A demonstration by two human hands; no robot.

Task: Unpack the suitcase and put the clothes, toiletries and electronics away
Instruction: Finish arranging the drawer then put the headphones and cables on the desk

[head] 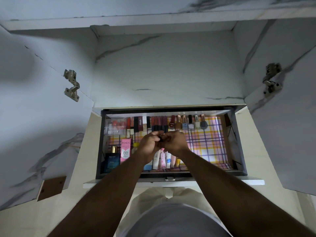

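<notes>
An open drawer [237, 142] lined with pink plaid paper holds rows of lipsticks [158, 123] and nail polish bottles [188, 123] along its back edge, with tubes [164, 159] at the front. The right half of the liner lies bare. Above the middle, the left hand [149, 145] and right hand [174, 141] meet, fingers curled around a small dark object [160, 138], too hidden to identify.

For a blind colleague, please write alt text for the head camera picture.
Both hands, left hand and right hand, pinch a small dark item together above an open drawer. The drawer holds nail polish bottles, lipsticks, tubes and a pink Pond's box on checked lining.
</notes>
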